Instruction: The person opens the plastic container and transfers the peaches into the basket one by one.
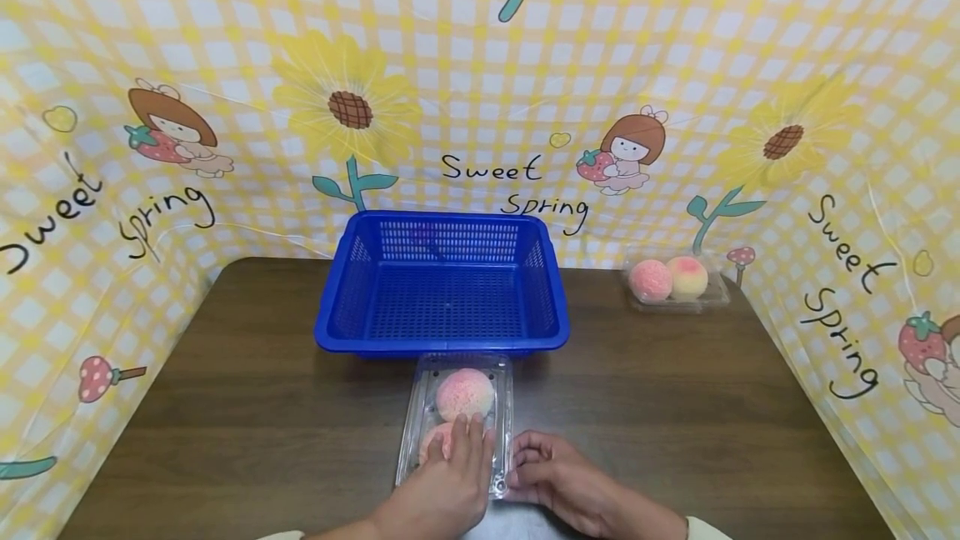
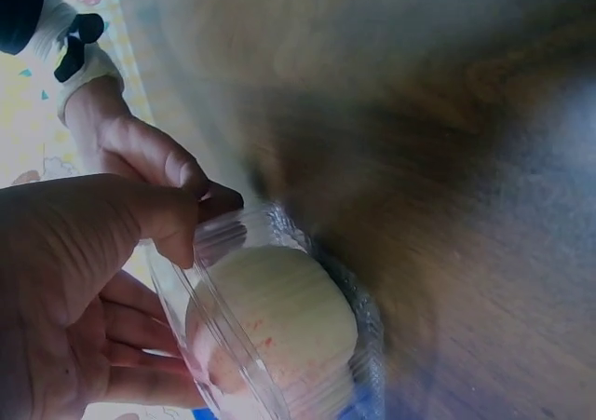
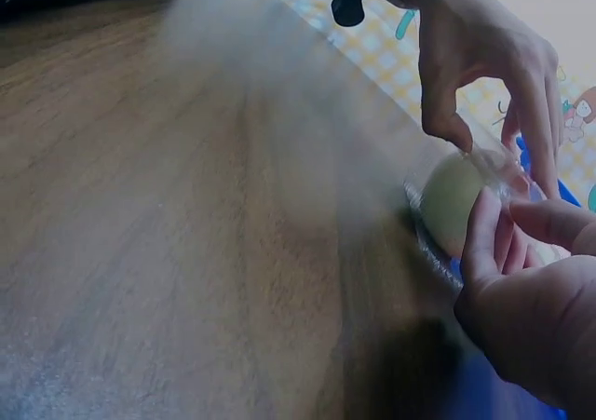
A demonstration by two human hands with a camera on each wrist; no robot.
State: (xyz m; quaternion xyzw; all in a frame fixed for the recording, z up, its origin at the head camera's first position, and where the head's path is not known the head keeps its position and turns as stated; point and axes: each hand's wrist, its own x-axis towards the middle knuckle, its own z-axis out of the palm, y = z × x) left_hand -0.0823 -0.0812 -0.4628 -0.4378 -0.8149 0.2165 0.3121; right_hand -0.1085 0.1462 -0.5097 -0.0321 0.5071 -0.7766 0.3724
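Observation:
A clear plastic clamshell box [image 1: 504,407] holding two pink-and-cream peach-like balls [image 1: 465,392] lies lengthwise on the table in front of the blue basket. My left hand [image 1: 444,490] rests on the lid over the nearer ball, its fingers extended. In the left wrist view, that hand's thumb [image 2: 172,224] touches the lid near its end. At the box's near right corner, my right hand [image 1: 558,473] pinches the plastic edge between thumb and fingers, as the right wrist view also shows. The left hand partly hides the nearer ball [image 1: 437,440].
A blue perforated plastic basket [image 1: 330,307] stands behind the box, with no balls visible inside. Another clear box [image 1: 708,298] with two similar balls [image 1: 651,280] sits at the table's back right. Checked yellow cloth [image 1: 480,90] hangs around the brown wooden table [image 1: 675,390].

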